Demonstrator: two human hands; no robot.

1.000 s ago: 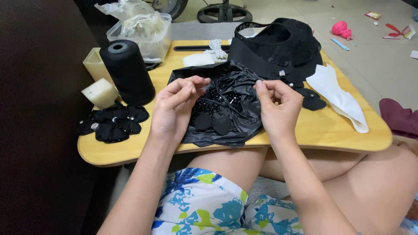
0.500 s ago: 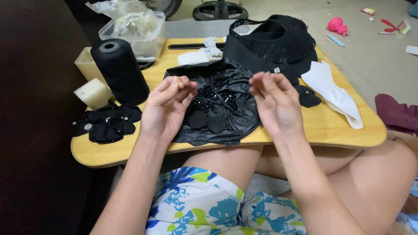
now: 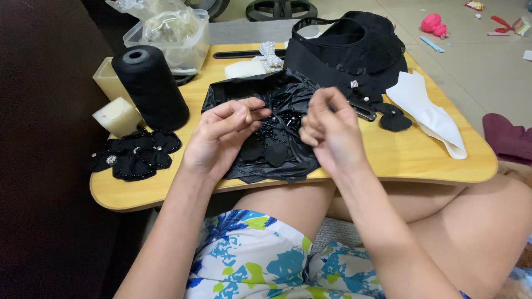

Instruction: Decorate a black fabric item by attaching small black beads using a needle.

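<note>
A crumpled black plastic sheet (image 3: 277, 130) lies at the middle of the wooden lap table (image 3: 388, 160), strewn with small black beads (image 3: 271, 123) and dark fabric petals. Above it, the left hand (image 3: 221, 135) pinches something thin between thumb and forefinger; what it is cannot be told. The right hand (image 3: 327, 130) hovers with fingers curled, its hold unclear. To the left stand a black thread spool (image 3: 149, 86) and finished black fabric flowers (image 3: 136, 158); far right, a black garment (image 3: 349, 55) and white cloth (image 3: 429, 113).
</note>
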